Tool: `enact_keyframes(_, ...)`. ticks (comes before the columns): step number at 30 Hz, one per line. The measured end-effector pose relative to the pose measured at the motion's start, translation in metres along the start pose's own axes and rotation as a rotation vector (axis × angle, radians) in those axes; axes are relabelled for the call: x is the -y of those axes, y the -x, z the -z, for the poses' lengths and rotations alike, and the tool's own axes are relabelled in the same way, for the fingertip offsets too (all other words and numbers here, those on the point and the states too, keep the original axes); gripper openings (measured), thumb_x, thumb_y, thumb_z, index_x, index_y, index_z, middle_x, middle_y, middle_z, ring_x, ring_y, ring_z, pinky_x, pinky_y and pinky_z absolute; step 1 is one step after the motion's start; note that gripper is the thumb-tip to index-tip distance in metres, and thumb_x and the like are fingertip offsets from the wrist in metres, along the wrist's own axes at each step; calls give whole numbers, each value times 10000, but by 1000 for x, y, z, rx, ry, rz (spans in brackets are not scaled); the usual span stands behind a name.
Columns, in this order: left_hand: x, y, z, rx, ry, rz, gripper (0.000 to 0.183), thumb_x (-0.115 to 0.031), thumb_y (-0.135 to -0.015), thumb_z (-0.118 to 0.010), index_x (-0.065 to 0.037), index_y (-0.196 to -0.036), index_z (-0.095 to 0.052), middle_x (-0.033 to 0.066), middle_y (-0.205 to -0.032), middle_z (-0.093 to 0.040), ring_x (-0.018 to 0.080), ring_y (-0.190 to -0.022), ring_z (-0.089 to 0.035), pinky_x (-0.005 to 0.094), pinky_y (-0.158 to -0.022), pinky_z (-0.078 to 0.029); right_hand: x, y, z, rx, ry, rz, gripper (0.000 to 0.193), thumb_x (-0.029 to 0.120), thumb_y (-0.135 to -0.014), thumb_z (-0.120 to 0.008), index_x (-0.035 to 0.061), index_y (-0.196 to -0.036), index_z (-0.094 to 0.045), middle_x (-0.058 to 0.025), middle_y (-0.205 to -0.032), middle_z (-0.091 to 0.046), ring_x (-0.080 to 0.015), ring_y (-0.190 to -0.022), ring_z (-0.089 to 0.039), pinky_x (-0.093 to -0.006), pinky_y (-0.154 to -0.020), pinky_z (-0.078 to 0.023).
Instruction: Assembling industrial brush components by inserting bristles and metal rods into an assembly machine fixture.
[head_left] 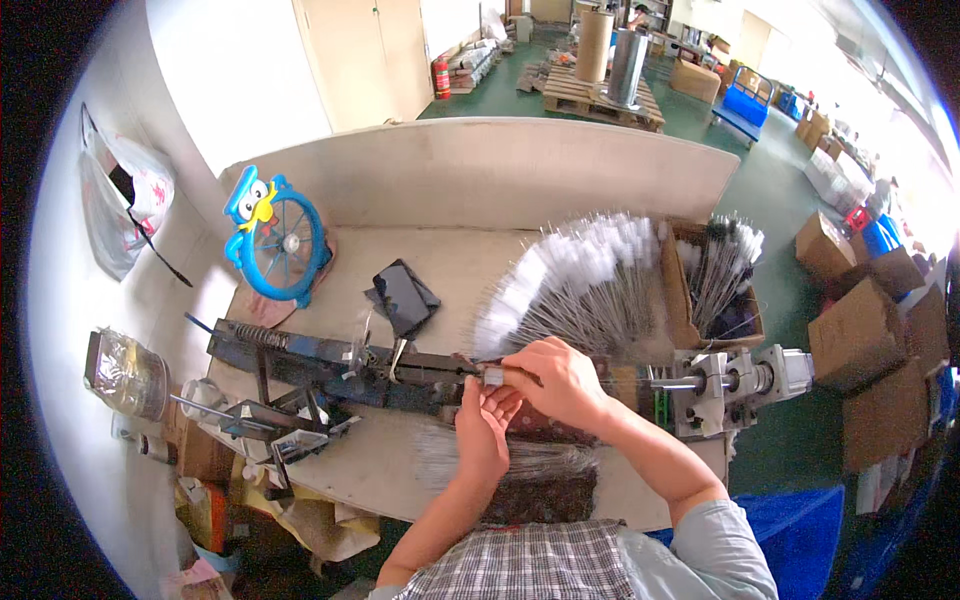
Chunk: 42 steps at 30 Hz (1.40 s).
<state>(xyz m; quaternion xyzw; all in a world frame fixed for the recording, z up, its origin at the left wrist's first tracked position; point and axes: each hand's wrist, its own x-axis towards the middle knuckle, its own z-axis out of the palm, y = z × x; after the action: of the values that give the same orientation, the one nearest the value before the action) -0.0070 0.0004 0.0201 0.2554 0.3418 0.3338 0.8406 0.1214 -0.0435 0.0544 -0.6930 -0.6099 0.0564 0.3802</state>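
Observation:
My right hand (pixel 563 382) is closed, its thumb and fingers at a small silver-white block (pixel 493 376) on the line of a long dark bench machine (pixel 330 368). Just left of it and lower, my left hand (pixel 484 424) has its thumb raised beside the block and its fingers curled; what lies between them is too small to make out. Past my right hand a metal spindle (pixel 680 384) runs into the motor end (pixel 790 372) of the machine. A fan of white-bristled wire brushes (pixel 590 280) lies behind my hands. A bundle of thin wires (pixel 440 455) rests in front.
A cardboard box (pixel 678 300) holds dark and white brushes at the right. On the table are a phone (pixel 403 300) and a blue duck-shaped fan (pixel 290 245). A low board (pixel 480 170) closes off the back. A metal fixture (pixel 275 420) juts out at the left front.

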Motion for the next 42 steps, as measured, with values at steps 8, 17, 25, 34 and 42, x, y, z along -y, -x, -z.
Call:
enact_keyframes(8, 6, -4, -1, -54, 213, -72, 290, -338, -949, -439, -57, -947, -513, 35, -901, -568, 143, -890, -548, 299, -832, -426, 10, 4, -13, -180, 200, 92, 272, 270, -689, -680, 111, -906, -636, -18, -881, -609, -215, -900, -552, -369, -756, -443)
enact_keyframes(17, 12, -3, -3, -32, 137, -181, 48, -96, -903, -521, -56, -877, -524, 2, -763, -538, 75, -714, -541, 228, -674, -455, 2, 11, -3, -197, 155, 241, 225, 197, -673, -697, 151, -893, -683, -10, -893, -619, -209, -886, -568, -339, -737, -477)
enact_keyframes(25, 14, -1, -17, -104, 96, -189, 39, -68, -881, -534, -41, -909, -536, 13, -786, -556, 96, -710, -545, 239, -699, -462, -8, 18, 7, -209, 114, 228, 230, 196, -665, -704, 127, -884, -690, -19, -902, -627, -217, -890, -575, -349, -755, -476)
enact_keyframes(34, 17, -6, 3, -17, 249, -91, 135, -171, -905, -503, -49, -945, -545, 46, -944, -586, 135, -867, -560, 286, -764, -448, 3, 12, -2, -148, 137, 226, 282, 196, -678, -690, 133, -952, -675, -27, -930, -629, -225, -891, -579, -349, -750, -483)
enact_keyframes(42, 3, 7, -4, -25, 226, -65, 242, -346, -926, -430, -126, -902, -528, -8, -801, -567, 101, -752, -547, 222, -650, -441, 20, 8, -22, -223, 188, 108, 414, 221, -625, -735, 83, -1006, -650, -26, -915, -633, -210, -876, -578, -342, -733, -449)
